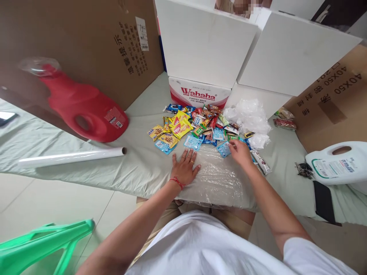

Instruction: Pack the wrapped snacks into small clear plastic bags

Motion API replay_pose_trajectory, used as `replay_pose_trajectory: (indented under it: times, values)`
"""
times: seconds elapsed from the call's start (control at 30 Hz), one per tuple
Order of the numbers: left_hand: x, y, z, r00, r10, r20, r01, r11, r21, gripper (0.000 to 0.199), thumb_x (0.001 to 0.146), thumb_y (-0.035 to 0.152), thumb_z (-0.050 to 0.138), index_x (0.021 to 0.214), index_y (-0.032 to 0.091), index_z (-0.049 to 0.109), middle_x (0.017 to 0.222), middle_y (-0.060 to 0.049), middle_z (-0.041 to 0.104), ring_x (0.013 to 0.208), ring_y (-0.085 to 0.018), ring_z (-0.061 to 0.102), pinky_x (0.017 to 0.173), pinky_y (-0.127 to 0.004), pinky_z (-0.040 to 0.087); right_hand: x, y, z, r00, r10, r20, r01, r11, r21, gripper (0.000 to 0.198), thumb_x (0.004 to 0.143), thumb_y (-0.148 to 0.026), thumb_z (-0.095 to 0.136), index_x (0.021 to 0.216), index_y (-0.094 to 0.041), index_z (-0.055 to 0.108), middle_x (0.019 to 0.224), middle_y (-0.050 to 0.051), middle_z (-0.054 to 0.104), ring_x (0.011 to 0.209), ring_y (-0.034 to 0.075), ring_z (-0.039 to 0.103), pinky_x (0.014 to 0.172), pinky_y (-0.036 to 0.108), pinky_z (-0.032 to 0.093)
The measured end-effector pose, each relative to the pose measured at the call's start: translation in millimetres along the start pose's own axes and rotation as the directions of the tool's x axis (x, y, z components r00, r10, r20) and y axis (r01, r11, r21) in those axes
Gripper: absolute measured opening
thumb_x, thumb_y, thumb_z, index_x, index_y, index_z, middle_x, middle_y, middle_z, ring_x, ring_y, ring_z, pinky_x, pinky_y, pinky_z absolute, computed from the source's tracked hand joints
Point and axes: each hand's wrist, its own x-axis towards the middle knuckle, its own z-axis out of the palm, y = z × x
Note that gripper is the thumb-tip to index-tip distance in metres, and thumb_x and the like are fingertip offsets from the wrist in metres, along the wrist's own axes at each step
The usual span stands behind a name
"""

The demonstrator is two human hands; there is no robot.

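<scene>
My left hand (185, 168) lies flat, fingers spread, on the left edge of a clear plastic sheet (219, 183) at the table's front. A red string bracelet (177, 182) circles that wrist. My right hand (240, 152) is closed in a pinch at the corner of a small light-blue snack packet (223, 149). Another blue packet (193, 142) lies just beyond my left fingertips. Behind both hands is a heap of wrapped snacks, with yellow packets (181, 126) on its left side. A white wrapped bar (260, 162) rests right of my right hand.
Crumpled clear bags (249, 117) lie behind the snacks, before a Wahaha carton (199, 93). At left are a big red jug (86, 105) and a white film roll (74, 157). A white detergent bottle (340, 163) and black phone (323, 200) are at right. A green stool (48, 244) stands below.
</scene>
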Motion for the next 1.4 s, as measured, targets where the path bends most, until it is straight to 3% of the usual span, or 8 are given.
replay_pose_trajectory:
  times: [0.17,0.33,0.6,0.73,0.9,1.0,1.13,1.4]
  values:
    - [0,1,-2,1.0,-0.01,0.002,0.01,1.0,-0.007,0.066,0.104,0.057,0.028,0.164,0.027,0.034,0.172,-0.01,0.031,0.16,-0.034,0.025,0.124,-0.075,0.008,95,-55,21,0.995,0.088,-0.037,-0.094,0.971,-0.221,0.037,0.102,-0.033,0.052,0.132,-0.015,0.063,0.127,0.019,0.069,0.115,0.032,0.067,0.094,0.039,0.051]
    - [-1,0,-2,1.0,-0.011,0.004,0.011,1.0,-0.009,0.068,0.105,0.058,0.027,0.164,0.025,0.034,0.171,-0.011,0.031,0.16,-0.034,0.025,0.124,-0.076,0.008,140,-81,43,0.977,0.211,-0.044,-0.215,0.945,-0.246,0.057,0.098,-0.045,0.061,0.14,-0.006,0.054,0.132,0.028,0.064,0.119,0.034,0.066,0.093,0.04,0.052]
    - [-2,-1,1,1.0,-0.002,-0.024,0.0,0.998,-0.066,0.066,0.105,0.057,0.028,0.164,0.026,0.035,0.172,-0.01,0.03,0.16,-0.032,0.024,0.126,-0.073,0.004,124,-32,19,0.961,0.271,-0.046,-0.272,0.913,-0.303,0.038,0.096,-0.035,0.058,0.124,-0.012,0.066,0.121,0.021,0.072,0.109,0.031,0.07,0.084,0.034,0.05]
    - [-2,-1,1,0.999,0.0,-0.041,-0.003,0.997,-0.081,0.065,0.105,0.055,0.03,0.163,0.026,0.035,0.171,-0.009,0.031,0.16,-0.032,0.024,0.126,-0.073,0.004,108,-9,-1,0.984,0.175,-0.031,-0.176,0.93,-0.322,0.033,0.096,-0.034,0.055,0.121,-0.016,0.067,0.114,0.015,0.074,0.103,0.029,0.069,0.083,0.033,0.049]
    - [-2,-1,1,0.999,-0.003,-0.04,-0.001,0.997,-0.077,0.065,0.105,0.055,0.031,0.163,0.027,0.035,0.171,-0.009,0.032,0.16,-0.034,0.025,0.126,-0.074,0.007,120,-32,7,0.994,-0.008,0.113,0.054,0.908,-0.416,0.036,0.096,-0.036,0.055,0.124,-0.018,0.069,0.124,0.017,0.068,0.109,0.031,0.065,0.089,0.037,0.049]
    - [-1,0,0,0.999,-0.007,-0.034,0.005,0.998,-0.068,0.065,0.105,0.056,0.031,0.163,0.027,0.036,0.171,-0.009,0.032,0.16,-0.034,0.024,0.126,-0.074,0.009,139,-53,22,0.988,0.034,0.152,0.045,0.872,-0.487,0.044,0.095,-0.037,0.059,0.131,-0.014,0.069,0.142,0.024,0.056,0.12,0.035,0.061,0.096,0.042,0.05]
    - [-2,1,-2,0.999,-0.011,-0.034,0.009,0.997,-0.074,0.065,0.105,0.056,0.03,0.163,0.028,0.037,0.171,-0.008,0.032,0.16,-0.033,0.025,0.126,-0.072,0.009,160,-67,33,0.979,0.116,0.17,-0.016,0.865,-0.501,0.045,0.093,-0.027,0.062,0.133,-0.006,0.068,0.14,0.028,0.055,0.124,0.038,0.059,0.096,0.043,0.052]
    - [-2,-1,-1,0.999,-0.004,-0.048,-0.001,0.995,-0.097,0.065,0.105,0.056,0.031,0.163,0.026,0.037,0.171,-0.009,0.032,0.16,-0.033,0.025,0.127,-0.072,0.005,138,-35,-14,0.966,0.107,0.236,0.01,0.894,-0.448,0.041,0.084,-0.034,0.077,0.118,-0.011,0.075,0.126,0.022,0.065,0.104,0.03,0.067,0.086,0.034,0.051]
